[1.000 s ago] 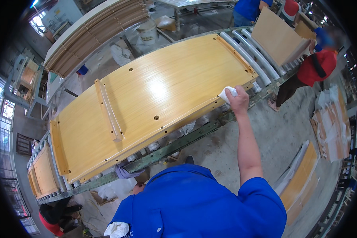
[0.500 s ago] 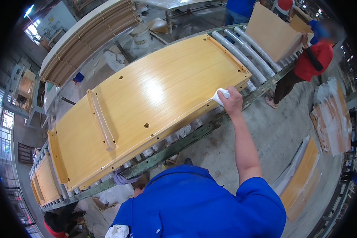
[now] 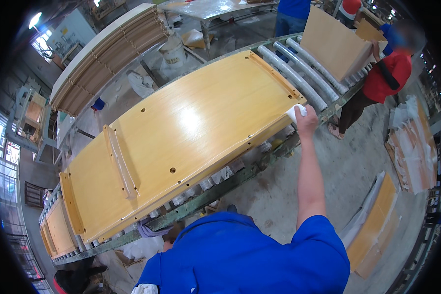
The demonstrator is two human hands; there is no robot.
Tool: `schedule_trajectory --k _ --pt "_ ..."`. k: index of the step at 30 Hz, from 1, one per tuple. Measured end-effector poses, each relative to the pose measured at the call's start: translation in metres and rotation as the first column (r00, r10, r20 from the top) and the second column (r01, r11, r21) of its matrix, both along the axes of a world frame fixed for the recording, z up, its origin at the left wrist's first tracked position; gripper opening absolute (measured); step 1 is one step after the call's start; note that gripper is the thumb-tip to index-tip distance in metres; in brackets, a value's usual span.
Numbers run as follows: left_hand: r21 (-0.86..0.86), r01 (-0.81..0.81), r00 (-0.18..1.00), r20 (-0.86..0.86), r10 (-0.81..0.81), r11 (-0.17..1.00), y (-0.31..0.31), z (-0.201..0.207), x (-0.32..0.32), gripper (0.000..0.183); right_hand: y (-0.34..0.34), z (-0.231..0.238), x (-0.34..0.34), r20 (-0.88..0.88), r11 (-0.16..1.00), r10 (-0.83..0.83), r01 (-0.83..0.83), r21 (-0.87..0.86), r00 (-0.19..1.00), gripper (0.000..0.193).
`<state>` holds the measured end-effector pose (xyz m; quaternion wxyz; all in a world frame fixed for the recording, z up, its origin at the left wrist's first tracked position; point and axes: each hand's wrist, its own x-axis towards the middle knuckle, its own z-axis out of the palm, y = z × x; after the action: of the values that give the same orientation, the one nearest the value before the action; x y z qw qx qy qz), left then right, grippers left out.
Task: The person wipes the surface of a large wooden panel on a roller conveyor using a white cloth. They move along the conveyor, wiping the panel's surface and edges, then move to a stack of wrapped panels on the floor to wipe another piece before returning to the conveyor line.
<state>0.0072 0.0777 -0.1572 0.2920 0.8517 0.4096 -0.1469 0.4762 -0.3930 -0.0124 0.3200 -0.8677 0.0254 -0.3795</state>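
Observation:
My right hand (image 3: pixel 306 121) is closed round a white cloth (image 3: pixel 296 113), which looks like a folded wad. It rests at the near right corner of a long, glossy yellow wooden panel (image 3: pixel 206 117). The panel has raised strips at both ends, a crosspiece (image 3: pixel 117 157) and several dark holes. A thin pale line runs along its near edge. Of my left hand (image 3: pixel 168 244) only a small part shows beside my body, below the panel's near side; its fingers are hidden.
The panel lies on a green-framed roller conveyor (image 3: pixel 220 188). Beyond it stand stacked curved boards (image 3: pixel 108 54) and a bucket (image 3: pixel 173 51). At the right a person in red (image 3: pixel 389 73) handles a brown board (image 3: pixel 333 41). Wrapped panels (image 3: pixel 372 220) lie on the floor.
My right hand has slid with the white cloth along the panel's near edge, rightward and away, to the corner. The view has shifted slightly.

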Motion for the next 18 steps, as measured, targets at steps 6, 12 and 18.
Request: schedule_trajectory --k 6,12,18 --pt "0.005 -0.009 1.0 -0.004 0.009 1.0 -0.004 0.007 0.009 0.031 -0.036 -0.002 0.03 -0.027 0.985 -0.155 0.153 -0.078 0.987 0.031" --pt "-0.001 -0.022 1.0 -0.004 0.022 1.0 -0.009 0.014 0.014 0.031 -0.053 -0.004 0.045 -0.112 0.973 -0.216 0.204 -0.108 0.97 0.03" --pt "-0.012 -0.028 1.0 -0.009 0.028 1.0 -0.013 0.014 0.016 0.032 -0.055 -0.001 0.049 -0.183 0.97 -0.228 0.208 -0.123 0.956 0.032"
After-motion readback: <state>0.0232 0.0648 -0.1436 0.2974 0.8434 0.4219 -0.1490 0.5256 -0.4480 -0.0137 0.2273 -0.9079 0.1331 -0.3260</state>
